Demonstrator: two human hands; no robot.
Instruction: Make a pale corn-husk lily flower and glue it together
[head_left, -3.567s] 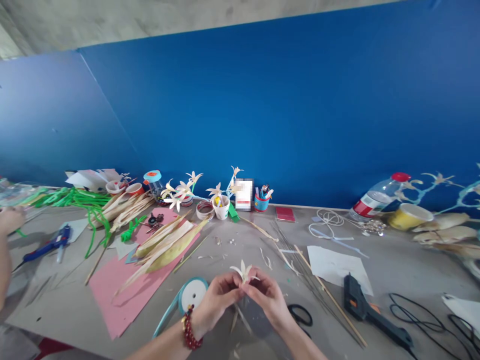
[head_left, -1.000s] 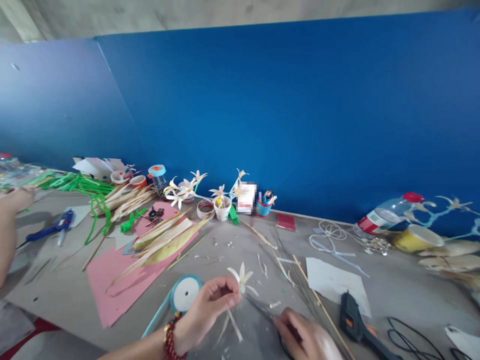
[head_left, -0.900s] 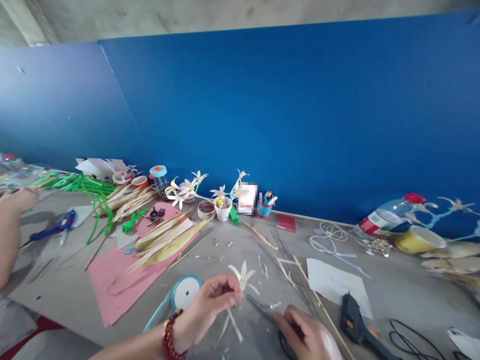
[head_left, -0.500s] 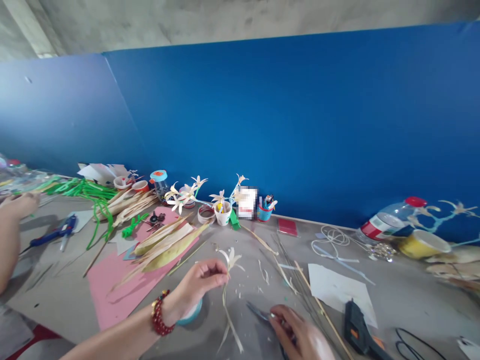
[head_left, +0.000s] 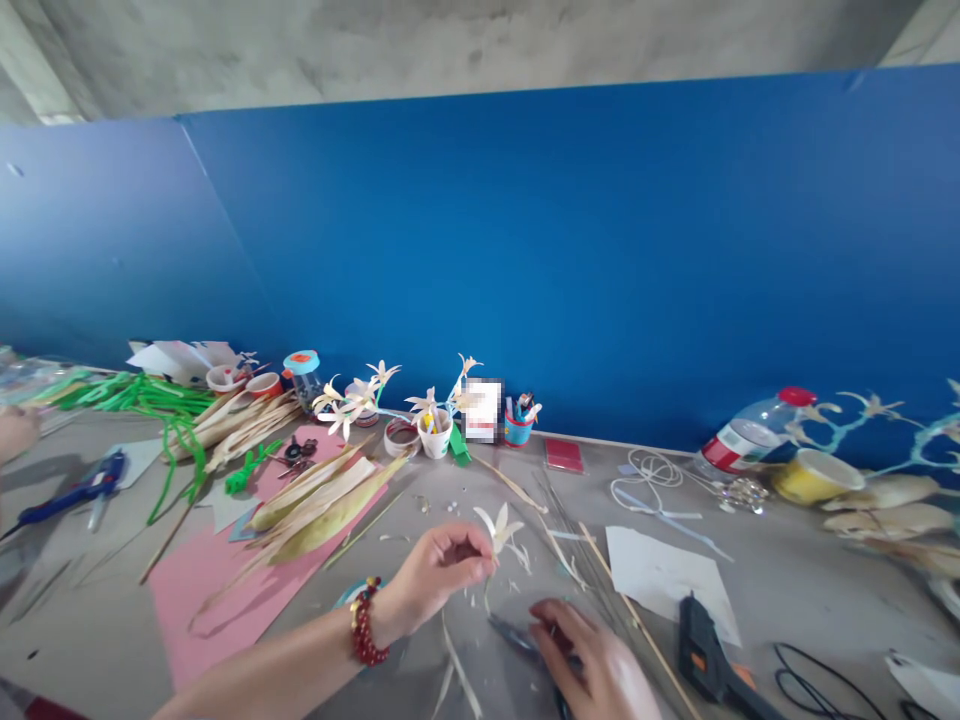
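Between the thumb and fingertips of my left hand [head_left: 448, 568] is a pale husk flower [head_left: 499, 528], its petals spread upward. A thin stem end hangs below the pinch, close to the dark metal blades of the scissors [head_left: 514, 637]. My right hand [head_left: 589, 660] is closed around the scissors' handles, partly hidden by the fingers. Under my left wrist, long pale strips [head_left: 459, 665] lie on the table; whether they join the flower is unclear. Behind my bracelet, a light-blue roll [head_left: 351, 592] is partly covered.
Dried husks [head_left: 322, 510] lie on pink paper [head_left: 199, 590] at left. A cup [head_left: 435, 436] with finished flowers stands at the back. On the right are a black glue gun [head_left: 703, 650], white paper [head_left: 667, 575] and a bottle [head_left: 750, 435]. Another person's hand [head_left: 19, 432] shows far left.
My left hand has moved right with the flower, closer to the scissors. The long strips now appear away from the flower. My view has shifted slightly right.
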